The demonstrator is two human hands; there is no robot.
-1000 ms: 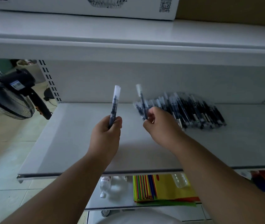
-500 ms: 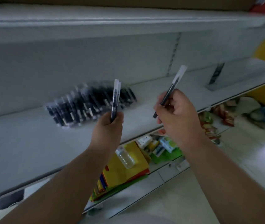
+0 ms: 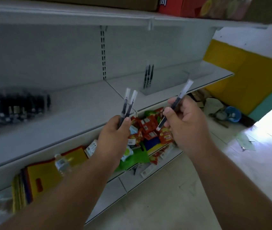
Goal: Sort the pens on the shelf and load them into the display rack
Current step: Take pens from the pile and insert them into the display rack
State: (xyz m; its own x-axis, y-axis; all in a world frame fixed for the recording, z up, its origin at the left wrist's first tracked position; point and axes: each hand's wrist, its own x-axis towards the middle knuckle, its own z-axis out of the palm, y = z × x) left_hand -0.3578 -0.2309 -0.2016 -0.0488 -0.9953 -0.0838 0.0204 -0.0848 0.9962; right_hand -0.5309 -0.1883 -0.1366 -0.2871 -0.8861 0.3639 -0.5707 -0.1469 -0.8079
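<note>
The left hand [image 3: 113, 136] gripped 2 pens [image 3: 127, 106] by their lower ends, clear caps pointing up, fingers [image 3: 126, 122] curled round them. The right hand [image 3: 185, 124] pinched 1 pen [image 3: 178, 101] slantwise, its cap tilted toward the display rack [image 3: 165, 80]. That clear rack stood near the right end of the shelf [image 3: 82, 110], toward its back, and held about 3 pens [image 3: 148, 76] upright at its left side. A blurred pile of pens [image 3: 14, 105] lay well apart at the shelf's left end, far larger than the rack's load. By my reading the loading had barely begun: most of the rack looked unfilled, the 3 pens in hand were not yet placed, and most of the pile remained to be sorted.
</note>
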